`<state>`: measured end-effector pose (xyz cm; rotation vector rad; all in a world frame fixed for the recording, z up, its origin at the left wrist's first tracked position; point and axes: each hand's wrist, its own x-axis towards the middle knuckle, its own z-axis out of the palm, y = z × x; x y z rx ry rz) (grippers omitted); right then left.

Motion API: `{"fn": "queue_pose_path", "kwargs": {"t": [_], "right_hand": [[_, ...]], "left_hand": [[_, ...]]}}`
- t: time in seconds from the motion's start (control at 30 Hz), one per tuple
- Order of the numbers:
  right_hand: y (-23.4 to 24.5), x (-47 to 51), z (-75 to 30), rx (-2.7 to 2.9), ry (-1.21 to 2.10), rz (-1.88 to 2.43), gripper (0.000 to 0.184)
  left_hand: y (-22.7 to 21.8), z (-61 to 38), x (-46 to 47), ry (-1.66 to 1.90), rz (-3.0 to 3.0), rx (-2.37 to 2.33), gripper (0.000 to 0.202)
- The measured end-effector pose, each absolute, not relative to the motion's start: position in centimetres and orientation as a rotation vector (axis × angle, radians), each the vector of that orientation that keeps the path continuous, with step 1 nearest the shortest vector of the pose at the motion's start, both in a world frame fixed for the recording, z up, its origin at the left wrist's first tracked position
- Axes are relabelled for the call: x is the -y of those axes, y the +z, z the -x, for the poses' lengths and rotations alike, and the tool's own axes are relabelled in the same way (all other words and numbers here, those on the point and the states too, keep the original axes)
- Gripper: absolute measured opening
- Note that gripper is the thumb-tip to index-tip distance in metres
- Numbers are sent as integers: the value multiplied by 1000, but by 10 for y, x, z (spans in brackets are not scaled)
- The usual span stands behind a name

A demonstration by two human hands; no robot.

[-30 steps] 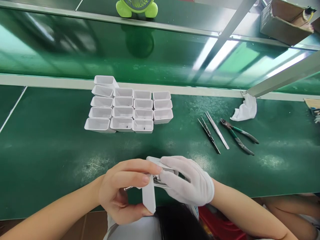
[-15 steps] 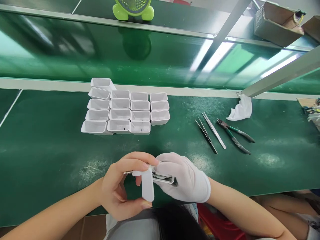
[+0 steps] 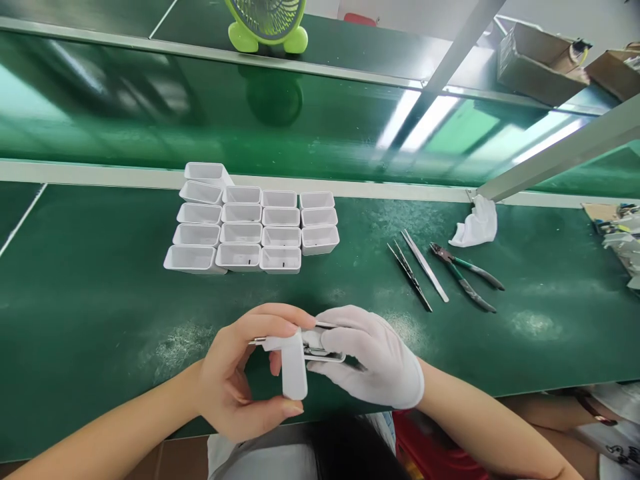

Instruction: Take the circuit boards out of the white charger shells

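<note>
Near the front edge of the table, my bare left hand [image 3: 250, 367] pinches a white plastic piece [image 3: 294, 370], fingers on top and thumb below. A thin metal rod [image 3: 257, 341] sticks out of it to the left, inside the curl of the fingers. My right hand [image 3: 373, 353], in a white glove, is closed around a white housing [image 3: 330, 359] with shiny metal parts inside. The housing meets the white piece from the right; whether they are one item I cannot tell. The gloved fingers hide part of it.
Several white open bins [image 3: 240, 233] stand in rows on the green table [image 3: 100, 320]. Two tweezers [image 3: 425, 265], pliers [image 3: 465, 273] and a crumpled white cloth [image 3: 477, 223] lie to the right. A green fan [image 3: 267, 23] and a cardboard box [image 3: 543, 70] sit on the shelf.
My gloved fingers have shifted slightly on the housing, and a metal edge now shows at its top. The left hand keeps its grip. The view has tilted a little upward.
</note>
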<state>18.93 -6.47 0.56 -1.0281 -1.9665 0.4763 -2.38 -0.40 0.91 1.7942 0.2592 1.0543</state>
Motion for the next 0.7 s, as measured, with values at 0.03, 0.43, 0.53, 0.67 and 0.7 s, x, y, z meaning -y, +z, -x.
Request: {"fn": "queue_pose_path", "kwargs": {"t": [0.03, 0.43, 0.53, 0.67, 0.7], "right_hand": [[4, 66, -189, 1965, 515, 1037, 30], [1, 65, -191, 1952, 690, 1013, 24], [-1, 67, -192, 2014, 694, 1048, 18], [-1, 66, -193, 2057, 671, 1058, 7], [0, 65, -193, 2048, 654, 1050, 9]], "left_hand": [[9, 24, 4, 1051, -1798, -258, 64], [7, 24, 7, 1111, -1806, -276, 63], [6, 25, 7, 1131, -1858, -232, 64], [6, 26, 5, 1133, -1934, -211, 67], [7, 26, 5, 1129, -1935, -209, 68]]}}
